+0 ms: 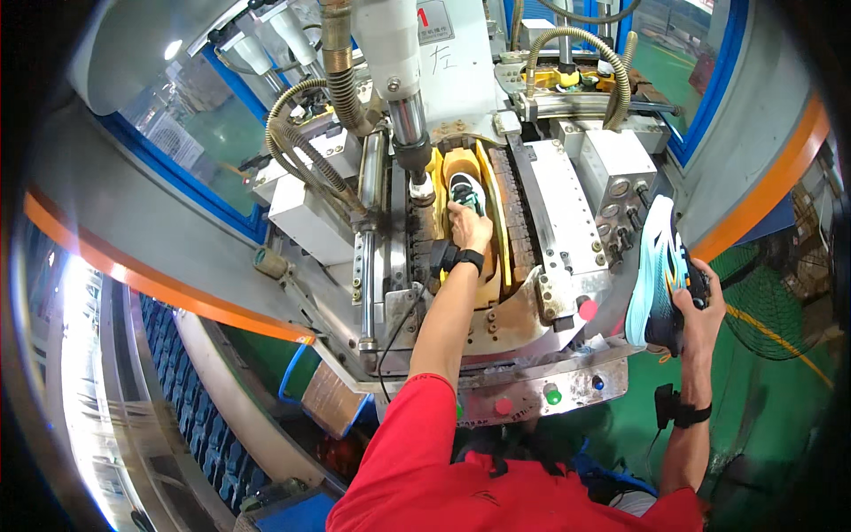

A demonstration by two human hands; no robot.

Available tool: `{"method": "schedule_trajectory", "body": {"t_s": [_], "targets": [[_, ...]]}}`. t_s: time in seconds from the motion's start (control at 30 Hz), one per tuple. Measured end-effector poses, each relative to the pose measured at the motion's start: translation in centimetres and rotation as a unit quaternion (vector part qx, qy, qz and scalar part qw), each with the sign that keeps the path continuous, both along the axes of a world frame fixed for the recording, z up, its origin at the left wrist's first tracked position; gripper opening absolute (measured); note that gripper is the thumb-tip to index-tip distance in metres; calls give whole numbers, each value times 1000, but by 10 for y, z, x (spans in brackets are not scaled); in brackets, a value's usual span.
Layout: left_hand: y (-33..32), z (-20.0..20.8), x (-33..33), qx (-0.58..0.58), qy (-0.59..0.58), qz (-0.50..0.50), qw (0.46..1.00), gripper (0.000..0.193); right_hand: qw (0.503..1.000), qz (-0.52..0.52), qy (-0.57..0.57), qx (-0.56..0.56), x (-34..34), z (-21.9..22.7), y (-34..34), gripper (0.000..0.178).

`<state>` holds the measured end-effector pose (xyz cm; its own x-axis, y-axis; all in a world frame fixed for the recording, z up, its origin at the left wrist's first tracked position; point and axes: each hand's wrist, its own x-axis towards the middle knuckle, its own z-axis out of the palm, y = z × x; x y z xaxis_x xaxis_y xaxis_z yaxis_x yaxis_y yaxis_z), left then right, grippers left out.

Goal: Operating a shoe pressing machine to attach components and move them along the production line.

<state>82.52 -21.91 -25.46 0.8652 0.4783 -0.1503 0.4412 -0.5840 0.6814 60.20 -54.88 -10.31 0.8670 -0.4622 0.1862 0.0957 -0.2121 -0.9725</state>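
While left hand [470, 226] is gripping black-and-white shoe [464, 189] in yellow mould [496, 235], frame centre | right hand [696, 306] is clasping pale-blue foam-soled sneaker [651, 275], right.

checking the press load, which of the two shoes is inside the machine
The dark shoe under the left hand, sitting in the yellow cradle. The light blue shoe is held outside by the right hand.

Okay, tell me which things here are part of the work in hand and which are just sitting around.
In hand:
- left hand on the dark shoe in the yellow cradle of the press machine
- right hand holding the light blue shoe beside the machine

Just around:
- green net
- blue conveyor
- coiled hoses
- cardboard box
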Motion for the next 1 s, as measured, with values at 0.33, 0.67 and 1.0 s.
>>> {"method": "schedule_trajectory", "body": {"t_s": [0.33, 0.67, 1.0], "targets": [[84, 76, -166, -615, -61, -26, 786, 27, 929, 192, 152, -278, 222, 26, 126, 65], [154, 159, -478, -477, -212, 279, 806, 55, 849, 196, 78, -484, 276, -146, 326, 39], [87, 123, -620, -362, -302, 598, 649, 36, 858, 386, -74, -331, 61, -54, 356, 31]]}}
